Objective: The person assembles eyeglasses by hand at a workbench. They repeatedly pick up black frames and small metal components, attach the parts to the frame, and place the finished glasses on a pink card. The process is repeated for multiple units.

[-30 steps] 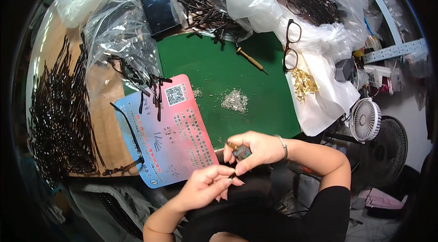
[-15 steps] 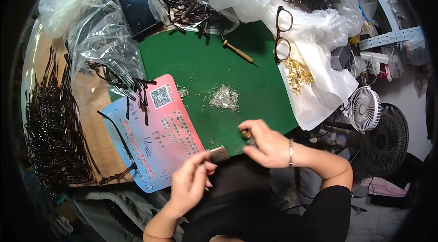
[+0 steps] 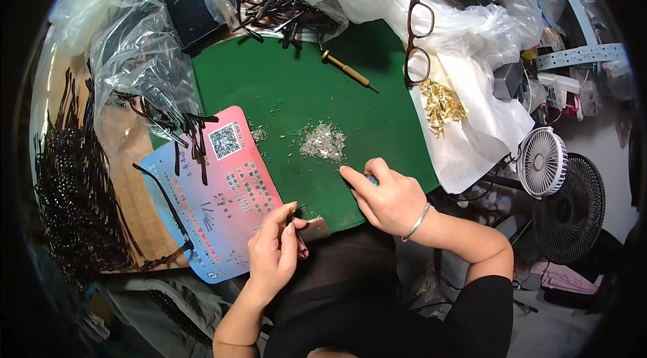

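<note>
My right hand (image 3: 393, 200) hovers at the near edge of a pile of tiny silvery metal pieces (image 3: 322, 141) on a green mat (image 3: 269, 78). Its index finger stretches toward the pieces; the other fingers curl round an object mostly hidden in the palm, with a bluish bit showing. Thumb and fingers of my left hand (image 3: 273, 247) pinch a small item, too small to name, above the mat's front edge. Beside that hand sits a small brownish block (image 3: 314, 228). A pink and blue printed pad (image 3: 232, 166) lies under and left of it, bearing a dark glasses temple (image 3: 164, 195).
A brass-handled screwdriver (image 3: 346, 71) rests on the mat's far part. Dark eyeglass frames (image 3: 410, 44) and gold-coloured pieces (image 3: 441, 105) lie at right. Bundled dark temples (image 3: 81, 203) fill the left side; more temples (image 3: 269, 4) lie in plastic behind. Fans (image 3: 542, 162) stand at right.
My right hand has moved forward and its index finger now extends toward the silvery pile. My left hand has risen slightly, its fingers pinched closer together. The whole view has shifted a little.
</note>
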Demonstrator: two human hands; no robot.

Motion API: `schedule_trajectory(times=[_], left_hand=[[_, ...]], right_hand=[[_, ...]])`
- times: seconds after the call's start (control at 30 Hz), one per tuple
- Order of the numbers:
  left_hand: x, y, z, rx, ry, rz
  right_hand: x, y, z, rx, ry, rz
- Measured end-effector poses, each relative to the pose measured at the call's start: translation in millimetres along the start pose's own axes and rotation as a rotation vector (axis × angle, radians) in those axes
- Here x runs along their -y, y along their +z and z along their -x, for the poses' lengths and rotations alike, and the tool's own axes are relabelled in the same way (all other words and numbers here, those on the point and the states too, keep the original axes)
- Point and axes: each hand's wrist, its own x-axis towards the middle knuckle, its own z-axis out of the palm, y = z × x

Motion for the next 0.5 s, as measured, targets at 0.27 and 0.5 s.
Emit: schedule_trajectory(times=[0.27,0.5], left_hand=[[-13,-12,11,-0.080,-0.154,0.202],[-4,-17,0,-0.091,-0.060,-0.043]], right_hand=[[-4,3,0,0.024,-0.033,0.037],[4,0,-5,0.113,-0.009,0.040]])
